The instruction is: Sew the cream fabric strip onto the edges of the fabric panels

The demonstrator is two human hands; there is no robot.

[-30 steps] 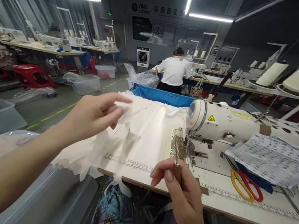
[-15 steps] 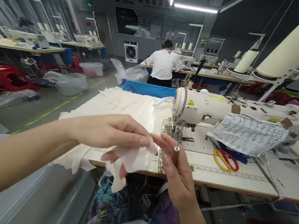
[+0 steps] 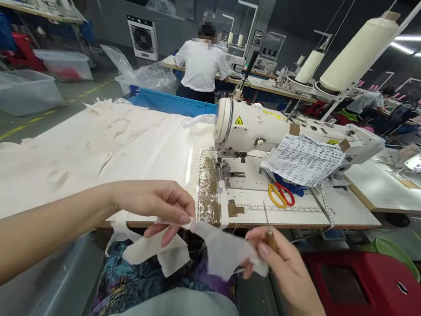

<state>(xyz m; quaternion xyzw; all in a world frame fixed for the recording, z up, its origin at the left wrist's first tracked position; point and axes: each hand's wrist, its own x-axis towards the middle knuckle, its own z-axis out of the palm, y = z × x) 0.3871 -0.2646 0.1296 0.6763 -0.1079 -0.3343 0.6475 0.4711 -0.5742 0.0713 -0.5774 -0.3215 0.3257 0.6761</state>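
My left hand (image 3: pixel 159 204) is closed in a pinch on thin white fabric (image 3: pixel 222 250) above my lap. Loose cut ends of the cloth hang below its fingers. In my right hand (image 3: pixel 284 265) is an awl (image 3: pixel 271 239) with a wooden handle, its thin metal spike pointing up. The fingers of that hand also hold the other end of the fabric, so it stretches between both hands. Just beyond stands a white sewing machine (image 3: pixel 252 127); its needle area is beyond my hands and apart from them.
White cut fabric (image 3: pixel 151 141) covers the table left of the machine. Scissors (image 3: pixel 278 195) with yellow and red handles lie beneath a handwritten paper (image 3: pixel 303 158). A red bin (image 3: pixel 374 288) stands at right. A person (image 3: pixel 201 65) in white sits ahead, beyond a blue bin (image 3: pixel 171 104).
My hands have moved apart, and the fabric now spans between them. My right hand went right and down with the awl. The view has turned to the right.
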